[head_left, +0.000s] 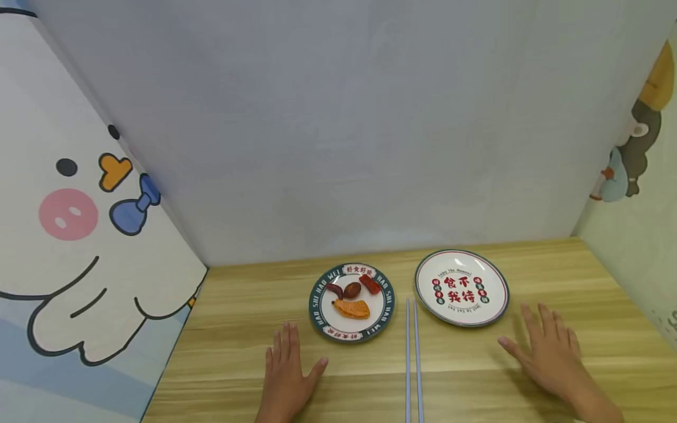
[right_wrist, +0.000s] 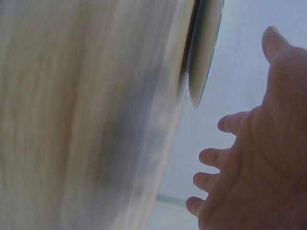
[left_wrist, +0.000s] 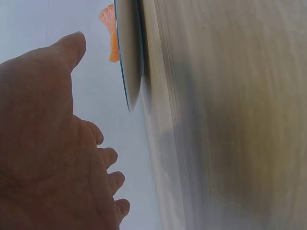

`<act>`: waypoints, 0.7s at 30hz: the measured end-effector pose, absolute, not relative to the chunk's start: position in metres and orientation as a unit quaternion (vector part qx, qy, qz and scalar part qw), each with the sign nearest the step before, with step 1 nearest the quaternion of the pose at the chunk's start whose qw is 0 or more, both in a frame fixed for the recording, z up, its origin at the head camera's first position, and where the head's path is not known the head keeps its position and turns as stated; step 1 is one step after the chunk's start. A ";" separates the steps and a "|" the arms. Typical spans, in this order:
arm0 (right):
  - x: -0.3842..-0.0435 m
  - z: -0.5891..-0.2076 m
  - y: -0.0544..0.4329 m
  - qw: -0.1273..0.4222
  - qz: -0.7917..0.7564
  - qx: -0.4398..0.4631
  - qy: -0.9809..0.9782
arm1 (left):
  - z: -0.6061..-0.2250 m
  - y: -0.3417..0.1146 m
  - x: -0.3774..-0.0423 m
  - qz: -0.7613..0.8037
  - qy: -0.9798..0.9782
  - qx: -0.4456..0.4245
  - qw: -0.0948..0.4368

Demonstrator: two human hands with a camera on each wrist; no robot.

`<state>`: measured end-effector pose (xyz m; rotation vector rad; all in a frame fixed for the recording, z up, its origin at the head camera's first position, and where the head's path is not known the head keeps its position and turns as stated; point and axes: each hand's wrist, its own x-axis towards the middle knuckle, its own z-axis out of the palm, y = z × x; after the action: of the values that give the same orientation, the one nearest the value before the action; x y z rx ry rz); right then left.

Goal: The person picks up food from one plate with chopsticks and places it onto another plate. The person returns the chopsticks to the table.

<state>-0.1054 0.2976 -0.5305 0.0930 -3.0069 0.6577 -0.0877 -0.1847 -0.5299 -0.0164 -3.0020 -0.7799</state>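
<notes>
A green-rimmed plate (head_left: pixel 388 301) bears an orange wedge-shaped piece (head_left: pixel 352 309), a round brown piece (head_left: pixel 352 289), a red piece (head_left: pixel 370 284) and a dark red curved piece (head_left: pixel 334 289). To its right lies a white plate (head_left: pixel 462 314) with red lettering and nothing on it. Two pale blue chopsticks (head_left: pixel 408 364) lie side by side, running toward the front edge. My left hand (head_left: pixel 287 373), fingers straight and thumb out, is just front-left of the green-rimmed plate and holds nothing. Front-right of the white plate, my right hand (head_left: pixel 552 358) is spread, also holding nothing.
The wooden table (head_left: pixel 238 329) meets a pale grey backdrop (head_left: pixel 344 147) behind the plates. A panel with a cartoon bird (head_left: pixel 79 235) stands at the left, and a light green panel (head_left: pixel 634 252) with a cartoon figure at the right.
</notes>
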 end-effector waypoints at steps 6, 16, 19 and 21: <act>-0.103 -0.530 0.300 0.028 0.217 0.028 -0.975 | -0.530 -0.182 -0.089 -0.250 -0.968 -0.005 0.015; -0.103 -0.529 0.297 0.062 0.223 0.040 -0.972 | -0.528 -0.172 -0.093 -0.299 -0.954 0.023 0.012; -0.102 -0.530 0.295 0.072 0.226 0.045 -0.970 | -0.527 -0.168 -0.093 -0.319 -0.947 0.038 0.007; -0.101 -0.530 0.294 0.075 0.229 0.046 -0.969 | -0.527 -0.165 -0.093 -0.337 -0.940 0.046 0.007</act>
<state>-0.1014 0.2943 -0.5300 0.1379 -2.9083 0.6865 -0.0927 -0.1649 -0.5266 0.1453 -2.9407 -1.0544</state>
